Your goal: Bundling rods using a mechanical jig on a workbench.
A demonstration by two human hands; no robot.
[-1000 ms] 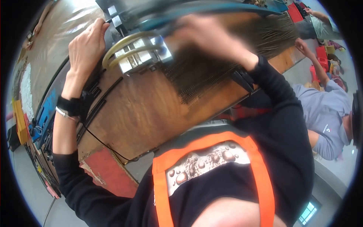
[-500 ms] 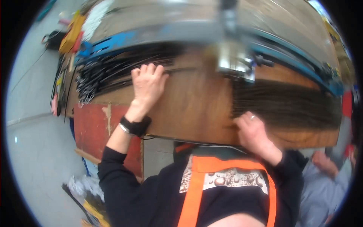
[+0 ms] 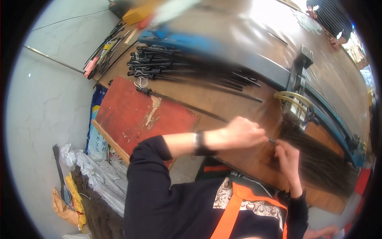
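My left hand is closed around a thin black rod. The rod slants across the table from a black grip with a white cord loop at its far left end. A short dark length of it shows between my hands. My right hand has its fingers pinched at that end, close to my left fingertips; what exactly lies inside the pinch is partly hidden. Beyond my left hand lies a pile of similar black rods with white loops. To the right of my right hand spreads a bundle of dark thin strands.
A metal press-like fixture with yellowish tubing stands behind my hands, beside a long blue rail. A red worn board is at the table's near left. Across the table is another person in a striped sleeve.
My left hand has left the rod pile and moved right, now gripping a rod drawn across the table. Both hands have come together. The view has turned.
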